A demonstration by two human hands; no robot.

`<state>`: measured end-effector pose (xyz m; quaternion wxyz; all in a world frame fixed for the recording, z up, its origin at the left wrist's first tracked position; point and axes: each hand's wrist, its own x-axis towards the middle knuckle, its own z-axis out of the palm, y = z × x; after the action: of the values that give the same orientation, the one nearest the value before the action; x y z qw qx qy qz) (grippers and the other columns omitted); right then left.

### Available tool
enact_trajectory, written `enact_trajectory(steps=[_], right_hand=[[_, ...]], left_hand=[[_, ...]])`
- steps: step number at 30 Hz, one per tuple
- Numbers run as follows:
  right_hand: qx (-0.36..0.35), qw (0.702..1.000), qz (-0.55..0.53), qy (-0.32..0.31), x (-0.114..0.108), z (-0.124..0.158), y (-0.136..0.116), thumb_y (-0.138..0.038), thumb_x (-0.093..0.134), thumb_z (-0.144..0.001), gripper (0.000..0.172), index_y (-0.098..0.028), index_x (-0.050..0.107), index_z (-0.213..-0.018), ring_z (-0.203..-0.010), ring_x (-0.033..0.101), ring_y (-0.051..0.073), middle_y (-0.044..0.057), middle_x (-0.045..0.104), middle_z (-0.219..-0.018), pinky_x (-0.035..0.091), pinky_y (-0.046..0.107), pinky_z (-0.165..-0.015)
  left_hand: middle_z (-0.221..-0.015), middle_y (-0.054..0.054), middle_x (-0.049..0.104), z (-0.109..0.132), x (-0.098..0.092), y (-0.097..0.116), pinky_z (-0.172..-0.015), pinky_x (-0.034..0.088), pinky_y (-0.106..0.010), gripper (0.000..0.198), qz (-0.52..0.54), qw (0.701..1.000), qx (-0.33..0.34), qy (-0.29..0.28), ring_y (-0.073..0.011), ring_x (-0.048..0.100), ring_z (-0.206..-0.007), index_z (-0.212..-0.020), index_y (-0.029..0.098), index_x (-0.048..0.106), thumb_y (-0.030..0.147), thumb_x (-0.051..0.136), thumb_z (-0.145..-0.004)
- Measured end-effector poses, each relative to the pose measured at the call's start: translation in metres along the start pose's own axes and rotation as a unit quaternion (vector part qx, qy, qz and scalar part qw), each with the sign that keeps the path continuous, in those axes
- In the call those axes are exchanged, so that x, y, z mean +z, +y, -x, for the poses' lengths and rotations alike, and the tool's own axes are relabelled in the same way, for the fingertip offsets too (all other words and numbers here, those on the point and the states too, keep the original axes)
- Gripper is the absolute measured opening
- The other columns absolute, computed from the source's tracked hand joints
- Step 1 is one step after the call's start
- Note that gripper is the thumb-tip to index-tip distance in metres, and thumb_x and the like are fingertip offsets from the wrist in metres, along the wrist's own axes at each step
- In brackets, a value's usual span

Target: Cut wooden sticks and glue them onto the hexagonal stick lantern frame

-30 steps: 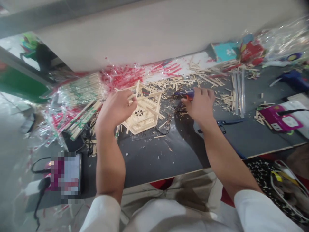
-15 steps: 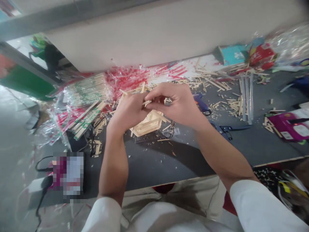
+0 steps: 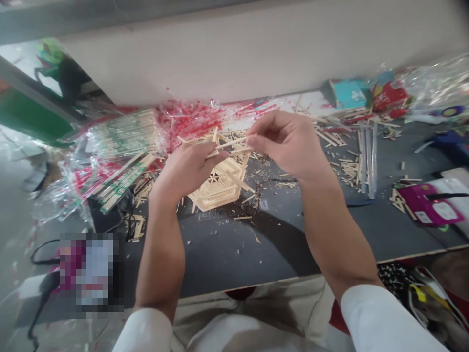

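Note:
My left hand [image 3: 188,168] is closed, with thin wooden sticks [image 3: 212,154] between its thumb and fingers. My right hand [image 3: 286,144] pinches the far end of a slender wooden stick [image 3: 234,142] that spans the gap between both hands. Just below them on the dark table sits a many-sided bowl-like frame [image 3: 223,195] built of stacked wooden sticks, with spokes meeting at its middle. Part of the frame is covered by my left hand. A loose stick [image 3: 240,182] lies slanting across its right side.
Wrapped chopsticks [image 3: 126,134] and red-printed plastic wrappers [image 3: 198,120] lie at the back left. Cut stick pieces [image 3: 348,168] and clear glue sticks [image 3: 367,159] are to the right, near a purple box [image 3: 427,205]. A blurred box [image 3: 97,269] is at the left.
My hands have drawn apart, the right one moving right and the left one slightly left. A stick now shows stretched between them, and more of the frame is visible.

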<state>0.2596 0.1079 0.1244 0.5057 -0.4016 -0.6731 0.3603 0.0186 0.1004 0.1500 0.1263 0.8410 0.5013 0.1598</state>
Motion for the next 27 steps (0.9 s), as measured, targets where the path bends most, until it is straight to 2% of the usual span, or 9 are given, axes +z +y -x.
enact_trajectory(steps=[3,7,11,15,20,23,27], right_hand=[[0.008,1.000,0.017,-0.001,-0.013,-0.001,0.002,-0.041,0.094,-0.084,0.025,-0.025,0.075,-0.087,-0.068,0.058,0.015,-0.001,0.068,-0.077,0.049,0.032,-0.059],[0.024,0.999,0.028,-0.010,-0.018,0.000,0.001,-0.033,0.092,-0.082,0.019,-0.024,0.076,-0.087,-0.072,0.062,0.016,0.001,0.071,-0.081,0.051,0.033,-0.062],[0.035,0.999,0.031,-0.008,-0.017,0.000,0.002,-0.030,0.090,-0.083,0.014,-0.024,0.077,-0.087,-0.073,0.064,0.016,0.001,0.072,-0.080,0.053,0.033,-0.064],[0.038,0.998,0.041,-0.007,-0.017,-0.001,0.003,-0.030,0.090,-0.084,0.013,-0.024,0.078,-0.088,-0.074,0.063,0.016,0.001,0.072,-0.080,0.053,0.033,-0.063],[0.042,0.997,0.051,-0.027,-0.016,-0.001,0.003,-0.030,0.090,-0.084,0.015,-0.023,0.078,-0.088,-0.076,0.065,0.017,0.001,0.071,-0.080,0.056,0.034,-0.068],[0.037,0.997,0.058,-0.032,-0.014,-0.001,0.001,-0.035,0.092,-0.085,0.019,-0.023,0.077,-0.087,-0.079,0.067,0.018,0.001,0.071,-0.081,0.058,0.036,-0.072],[0.017,0.998,0.057,-0.005,-0.011,0.000,-0.005,-0.038,0.092,-0.088,0.021,-0.024,0.075,-0.089,-0.076,0.063,0.018,0.002,0.070,-0.082,0.057,0.036,-0.069]], left_hand=[[-0.071,-0.001,0.068,0.001,-0.002,-0.003,-0.066,0.041,-0.032,0.027,0.022,0.999,-0.008,0.028,-0.0161,0.056,-0.064,-0.092,0.021,0.076,0.034,0.059,-0.109],[-0.081,-0.001,0.076,0.000,0.002,-0.003,-0.076,0.052,-0.033,0.015,0.061,0.996,-0.015,0.067,-0.0172,0.064,-0.070,-0.108,0.023,0.082,0.032,0.072,-0.101],[-0.081,0.000,0.077,-0.002,0.010,-0.004,-0.081,0.057,-0.034,0.011,0.088,0.992,-0.005,0.093,-0.0162,0.065,-0.069,-0.104,0.025,0.084,0.031,0.077,-0.098],[-0.078,0.000,0.077,-0.002,0.015,-0.006,-0.076,0.055,-0.032,0.013,0.112,0.986,0.019,0.120,-0.0137,0.061,-0.064,-0.104,0.024,0.086,0.031,0.076,-0.100],[-0.085,-0.001,0.080,-0.001,0.016,-0.004,-0.072,0.055,-0.030,0.019,0.119,0.980,0.039,0.155,-0.0127,0.060,-0.064,-0.109,0.025,0.087,0.034,0.071,-0.105],[-0.088,-0.001,0.081,-0.001,0.017,-0.002,-0.076,0.057,-0.030,0.019,0.111,0.980,0.041,0.157,-0.0135,0.062,-0.067,-0.106,0.025,0.087,0.034,0.069,-0.105],[-0.093,0.000,0.082,-0.003,0.018,-0.001,-0.084,0.059,-0.033,0.017,0.099,0.983,0.041,0.147,-0.0142,0.066,-0.069,-0.106,0.025,0.086,0.033,0.070,-0.104]])
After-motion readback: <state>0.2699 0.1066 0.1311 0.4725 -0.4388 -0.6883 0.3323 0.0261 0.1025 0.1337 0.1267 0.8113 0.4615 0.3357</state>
